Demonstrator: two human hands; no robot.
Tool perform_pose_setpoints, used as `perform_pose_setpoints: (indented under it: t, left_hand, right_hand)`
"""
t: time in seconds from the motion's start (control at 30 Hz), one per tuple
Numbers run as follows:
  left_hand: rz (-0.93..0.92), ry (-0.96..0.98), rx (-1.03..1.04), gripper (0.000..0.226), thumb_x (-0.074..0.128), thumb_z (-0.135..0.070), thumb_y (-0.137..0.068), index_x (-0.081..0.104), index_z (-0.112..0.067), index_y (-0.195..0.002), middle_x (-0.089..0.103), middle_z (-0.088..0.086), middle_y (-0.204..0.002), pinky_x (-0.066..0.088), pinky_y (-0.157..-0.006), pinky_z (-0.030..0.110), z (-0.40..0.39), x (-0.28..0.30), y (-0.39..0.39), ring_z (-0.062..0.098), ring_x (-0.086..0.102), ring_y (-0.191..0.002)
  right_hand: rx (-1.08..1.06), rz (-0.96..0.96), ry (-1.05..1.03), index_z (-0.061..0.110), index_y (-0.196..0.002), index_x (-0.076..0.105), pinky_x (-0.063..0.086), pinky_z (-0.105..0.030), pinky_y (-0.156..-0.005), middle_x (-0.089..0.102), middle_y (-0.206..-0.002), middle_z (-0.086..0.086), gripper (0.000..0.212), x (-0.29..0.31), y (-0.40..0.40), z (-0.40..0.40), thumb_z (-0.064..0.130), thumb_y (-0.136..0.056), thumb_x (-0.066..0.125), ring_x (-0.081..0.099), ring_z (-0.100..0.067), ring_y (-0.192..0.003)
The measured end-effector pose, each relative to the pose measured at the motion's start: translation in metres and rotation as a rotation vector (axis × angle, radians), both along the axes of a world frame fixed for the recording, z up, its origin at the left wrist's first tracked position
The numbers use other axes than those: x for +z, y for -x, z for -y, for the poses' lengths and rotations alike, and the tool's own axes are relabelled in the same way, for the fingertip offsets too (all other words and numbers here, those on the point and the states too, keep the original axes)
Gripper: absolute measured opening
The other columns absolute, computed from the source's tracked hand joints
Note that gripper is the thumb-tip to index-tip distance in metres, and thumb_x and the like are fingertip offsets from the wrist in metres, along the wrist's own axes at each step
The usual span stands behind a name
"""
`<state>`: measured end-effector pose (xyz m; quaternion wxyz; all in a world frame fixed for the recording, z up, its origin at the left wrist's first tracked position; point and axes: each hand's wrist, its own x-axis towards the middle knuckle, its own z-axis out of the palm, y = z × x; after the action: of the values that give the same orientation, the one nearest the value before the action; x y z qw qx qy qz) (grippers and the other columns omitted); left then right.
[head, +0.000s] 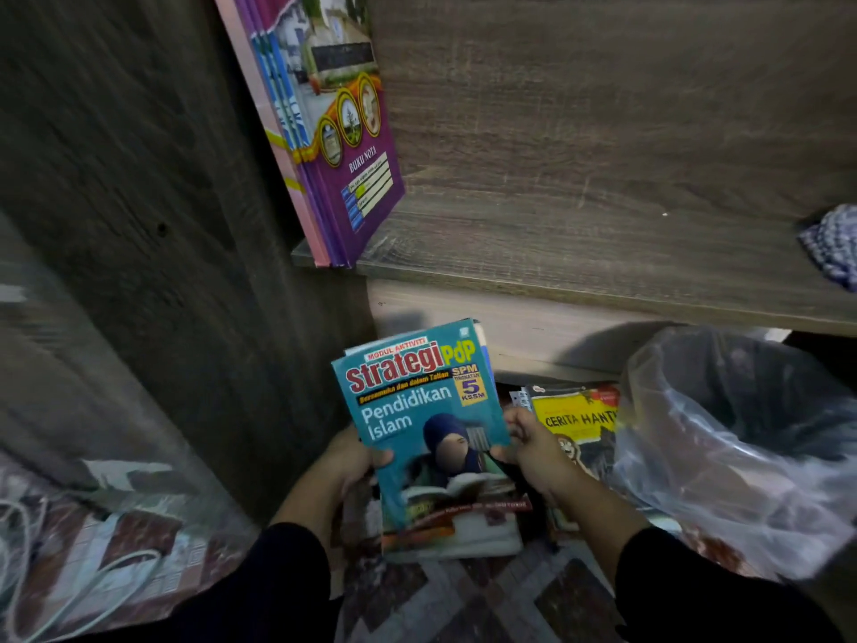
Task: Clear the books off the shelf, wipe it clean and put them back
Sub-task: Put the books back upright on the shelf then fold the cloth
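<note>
From the head camera, both hands hold a small stack of books topped by a teal workbook [429, 429], below the front edge of the wooden shelf [579, 243]. The left hand [350, 461] grips the stack's left edge, thumb curled over the cover; the right hand [533, 450] pinches its right edge. A few purple notebooks [343, 146] lean at the shelf's left end, and a blue-and-white cloth [832, 250] lies at its right end. A yellow book [577, 422] lies on the floor below the shelf, beside a bin lined with a plastic bag [723, 438]. The stack could fan apart and slip if the side grips loosen on lifting, and pushing it in could topple the leaning notebooks.
</note>
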<state>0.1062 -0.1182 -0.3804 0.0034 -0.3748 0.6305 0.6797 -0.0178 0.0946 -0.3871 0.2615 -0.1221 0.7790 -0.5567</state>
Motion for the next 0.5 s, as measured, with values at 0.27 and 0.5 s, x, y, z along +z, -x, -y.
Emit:
perform_pose_setpoints:
  t: [0.27, 0.5]
  left_hand:
    - [-0.059, 0.172, -0.081, 0.059, 0.052, 0.031, -0.074, 0.051, -0.001, -0.123, 0.061, 0.008, -0.101, 0.053, -0.069, 0.021, -0.005, 0.030, 0.003, 0.022, 0.054, -0.101]
    - [-0.028, 0.248, -0.067, 0.050, 0.061, 0.017, -0.079, 0.056, -0.007, -0.124, 0.065, 0.005, -0.106, 0.047, -0.085, 0.027, -0.005, 0.012, 0.002, 0.022, 0.060, -0.107]
  right_hand:
    - [0.004, -0.067, 0.050, 0.019, -0.110, 0.047, 0.048, -0.012, -0.065, 0.060, -0.097, 0.005, 0.060, 0.026, -0.012, 0.000, -0.028, -0.074, 0.052, 0.058, -0.011, -0.092]
    - [-0.048, -0.189, -0.134, 0.014, -0.135, 0.041, 0.042, -0.023, -0.089, 0.061, -0.121, -0.005, 0.056, 0.031, -0.013, 0.003, -0.009, -0.086, 0.054, 0.053, -0.013, -0.106]
